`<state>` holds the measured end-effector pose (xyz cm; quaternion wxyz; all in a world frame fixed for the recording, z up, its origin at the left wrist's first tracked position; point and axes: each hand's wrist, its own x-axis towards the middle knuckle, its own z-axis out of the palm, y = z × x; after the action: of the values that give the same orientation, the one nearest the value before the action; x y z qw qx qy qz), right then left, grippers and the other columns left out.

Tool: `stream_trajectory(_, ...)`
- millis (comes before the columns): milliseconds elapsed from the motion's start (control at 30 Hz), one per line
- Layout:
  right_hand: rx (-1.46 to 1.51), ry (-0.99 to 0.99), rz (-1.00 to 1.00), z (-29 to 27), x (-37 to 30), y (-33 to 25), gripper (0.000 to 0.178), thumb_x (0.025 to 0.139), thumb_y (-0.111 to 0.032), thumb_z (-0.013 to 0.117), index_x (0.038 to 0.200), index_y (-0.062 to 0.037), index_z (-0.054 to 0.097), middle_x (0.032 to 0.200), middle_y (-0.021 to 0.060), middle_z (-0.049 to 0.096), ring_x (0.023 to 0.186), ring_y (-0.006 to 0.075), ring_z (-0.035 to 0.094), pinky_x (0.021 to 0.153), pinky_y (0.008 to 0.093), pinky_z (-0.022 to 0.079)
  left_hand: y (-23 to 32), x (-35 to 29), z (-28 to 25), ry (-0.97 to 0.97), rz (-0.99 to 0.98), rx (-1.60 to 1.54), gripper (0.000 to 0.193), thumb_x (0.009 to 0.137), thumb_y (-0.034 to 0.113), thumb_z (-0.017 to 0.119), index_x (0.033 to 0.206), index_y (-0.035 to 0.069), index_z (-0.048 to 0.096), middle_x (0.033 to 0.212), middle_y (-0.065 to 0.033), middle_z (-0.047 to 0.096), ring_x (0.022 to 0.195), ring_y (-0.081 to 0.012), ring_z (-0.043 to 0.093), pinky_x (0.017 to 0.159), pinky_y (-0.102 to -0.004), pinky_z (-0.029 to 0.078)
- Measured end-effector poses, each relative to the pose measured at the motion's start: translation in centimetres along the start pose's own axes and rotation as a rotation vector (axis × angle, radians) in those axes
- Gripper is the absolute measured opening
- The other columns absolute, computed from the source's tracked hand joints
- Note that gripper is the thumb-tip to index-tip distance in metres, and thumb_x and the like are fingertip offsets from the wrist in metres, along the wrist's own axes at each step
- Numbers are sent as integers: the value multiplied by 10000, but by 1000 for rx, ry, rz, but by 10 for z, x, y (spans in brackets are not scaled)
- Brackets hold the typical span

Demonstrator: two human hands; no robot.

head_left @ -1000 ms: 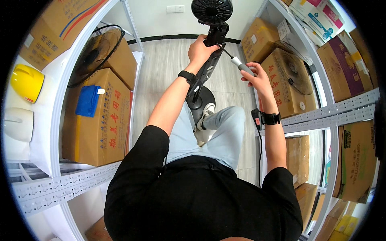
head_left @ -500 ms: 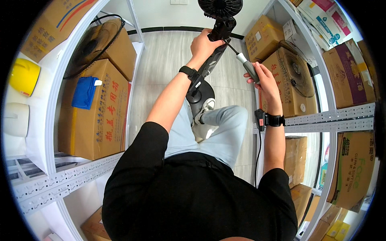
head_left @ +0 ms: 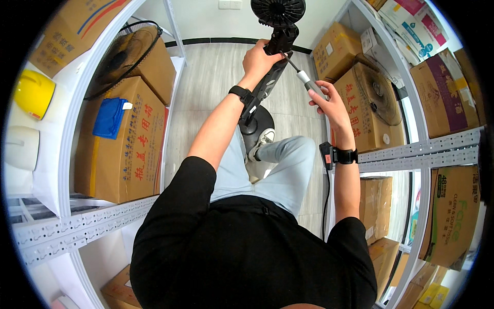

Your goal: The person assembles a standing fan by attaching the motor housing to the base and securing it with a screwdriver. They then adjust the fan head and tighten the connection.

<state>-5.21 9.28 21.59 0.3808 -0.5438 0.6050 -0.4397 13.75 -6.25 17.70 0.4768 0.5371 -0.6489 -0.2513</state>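
A black fan stand (head_left: 269, 80) rises from a round base (head_left: 264, 118) on the floor to a ribbed round head (head_left: 278, 11) at the top of the view. Around the upper column, just below the head, my left hand (head_left: 258, 63) is closed. In my right hand (head_left: 332, 104) is a screwdriver (head_left: 309, 83) with a grey and white handle, held by the fingers from the right. Its dark shaft slants up and left to the column beside my left thumb. Whether the tip sits in a screw is too small to tell.
Metal shelves (head_left: 406, 154) flank me, loaded with cardboard boxes (head_left: 128, 149). Fan grilles lean there, one on the left (head_left: 123, 56) and one on the right (head_left: 380, 92). A yellow helmet-like object (head_left: 35, 94) sits far left. The back wall has a socket (head_left: 230, 4).
My right hand and the screwdriver have shifted slightly left, and the fingers have changed position on the handle. My left hand keeps its grip on the column.
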Motion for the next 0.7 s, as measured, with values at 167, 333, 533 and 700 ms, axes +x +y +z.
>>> stream_trajectory(167,209,-58,308,-8,5,-13,520,822,-277,730,1225,-43,499,976,61,613,767,112,631,594,234,438,3,-1,-3,-5,-22,27,641,613,465,802,1107,96,624,950,-95,700,890,-274,672,764,-366,518)
stream_trajectory(333,56,-32,10,-3,4,6,402,912,-371,587,1172,-70,529,907,57,659,736,95,628,591,219,427,5,-2,-3,-34,-53,8,635,617,463,797,1104,96,623,955,-97,700,892,-275,671,767,-365,518)
stream_trajectory(533,216,-82,185,-8,5,-8,437,877,-324,653,1194,-53,524,943,56,641,735,92,617,559,212,400,2,-2,-3,-16,-18,12,639,620,460,795,1107,86,619,960,-94,699,892,-270,671,762,-363,518)
stream_trajectory(700,188,-61,106,-5,5,0,424,880,-308,650,1195,-53,526,944,67,640,728,94,624,560,206,409,7,-3,-4,-30,-39,8,641,618,462,797,1106,87,620,962,-92,699,891,-268,670,761,-365,518)
